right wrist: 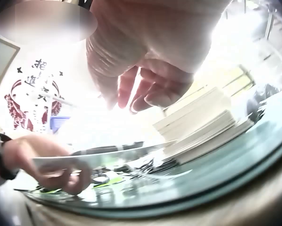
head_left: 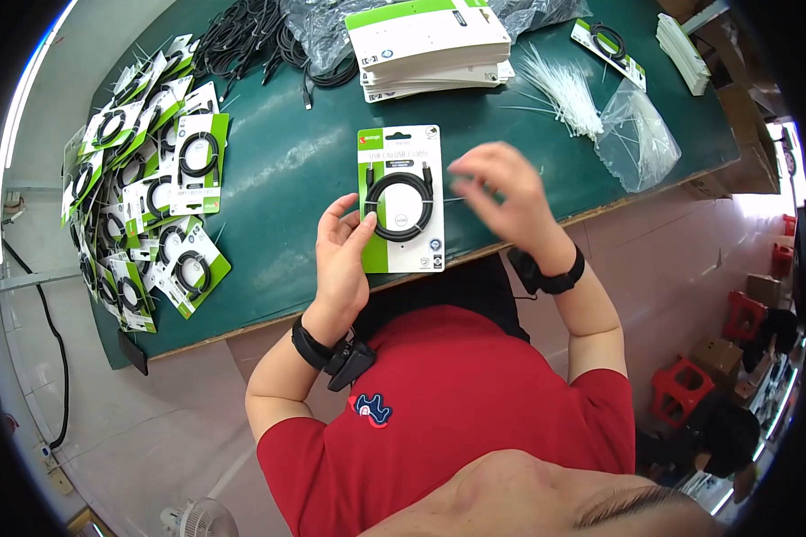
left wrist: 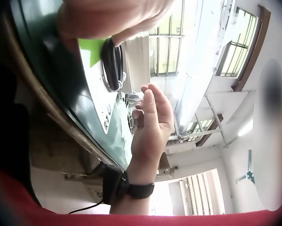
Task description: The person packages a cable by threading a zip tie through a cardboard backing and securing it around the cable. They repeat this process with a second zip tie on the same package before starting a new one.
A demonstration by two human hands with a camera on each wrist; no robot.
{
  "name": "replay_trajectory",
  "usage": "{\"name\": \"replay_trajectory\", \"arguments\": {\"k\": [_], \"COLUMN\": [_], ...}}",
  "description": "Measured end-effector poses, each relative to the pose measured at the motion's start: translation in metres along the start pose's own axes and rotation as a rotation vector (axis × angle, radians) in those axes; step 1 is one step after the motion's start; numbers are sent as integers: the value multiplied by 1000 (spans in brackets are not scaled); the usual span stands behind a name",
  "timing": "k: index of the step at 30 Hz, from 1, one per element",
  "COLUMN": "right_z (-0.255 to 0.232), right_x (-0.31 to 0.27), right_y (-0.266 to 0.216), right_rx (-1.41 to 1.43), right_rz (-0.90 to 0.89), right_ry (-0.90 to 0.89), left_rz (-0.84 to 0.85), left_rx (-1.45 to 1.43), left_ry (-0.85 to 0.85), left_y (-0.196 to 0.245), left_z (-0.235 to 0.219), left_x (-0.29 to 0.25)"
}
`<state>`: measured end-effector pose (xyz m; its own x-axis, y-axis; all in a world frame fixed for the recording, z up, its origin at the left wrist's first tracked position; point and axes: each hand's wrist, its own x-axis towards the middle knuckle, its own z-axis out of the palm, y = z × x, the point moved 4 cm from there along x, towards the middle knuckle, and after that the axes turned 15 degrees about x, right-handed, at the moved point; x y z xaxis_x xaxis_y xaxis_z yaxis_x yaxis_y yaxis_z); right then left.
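Left hand [head_left: 342,255] grips the cable card [head_left: 401,199] by its left edge, thumb on the front, card at frame center on the green tabletop [head_left: 287,170]. Right hand [head_left: 501,192] hovers just right of the card, blurred, fingers loosely curled, holding nothing visible. Finished cards [head_left: 143,188] piled at left, blank card stack [head_left: 430,40] at top

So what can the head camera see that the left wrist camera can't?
Only the head view shows the pile of packaged cables at the table's left, the stack of blank cards, the white zip ties and the red shirt. Only the left wrist view shows windows and a ceiling fan. Both show the cable card held by the left hand, the right hand and the green table.
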<state>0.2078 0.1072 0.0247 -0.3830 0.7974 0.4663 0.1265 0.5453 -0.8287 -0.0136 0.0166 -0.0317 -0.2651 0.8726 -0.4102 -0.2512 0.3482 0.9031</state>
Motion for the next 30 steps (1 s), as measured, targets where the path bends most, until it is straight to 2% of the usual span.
{"name": "replay_trajectory", "arguments": {"k": [2, 3, 4, 6, 8, 11, 12, 15, 19, 23, 30], "right_z": [22, 23, 29, 40, 39, 37, 36, 37, 38, 34, 33], "right_x": [-8, -11, -16, -26, -28, -31, -31, -30, -26, -23, -17], "right_y": [-21, -19, -14, -6, -1, 6, 6, 5, 5, 13, 20], "right_rx": [33, 36, 29, 17, 27, 38, 42, 55, 41, 65, 95], "right_rz": [-232, -227, -213, -188, -187, -185, -192, -207, -197, -143, -167], "right_ry": [-257, -258, -335, -493, -525, -583, -595, -618, -653, -654, -694], "left_rz": [30, 47, 42, -12, -46, 537, 532, 1161, 1108, 1125, 1148], "left_rx": [18, 27, 28, 135, 187, 817, 816, 1320, 1375, 1359, 1315], "left_ry": [-27, -41, -39, -141, -190, -87, -91, -180, -307, -318, -286], "left_y": [-4, -4, -4, -4, -3, 21, 24, 48, 30, 24, 21], "left_z": [1, 2, 1, -1, -3, -1, -1, 16, 23, 22, 20], "left_x": [-1, -2, -3, -5, -9, -19, -19, -34, -22, -12, -11]}}
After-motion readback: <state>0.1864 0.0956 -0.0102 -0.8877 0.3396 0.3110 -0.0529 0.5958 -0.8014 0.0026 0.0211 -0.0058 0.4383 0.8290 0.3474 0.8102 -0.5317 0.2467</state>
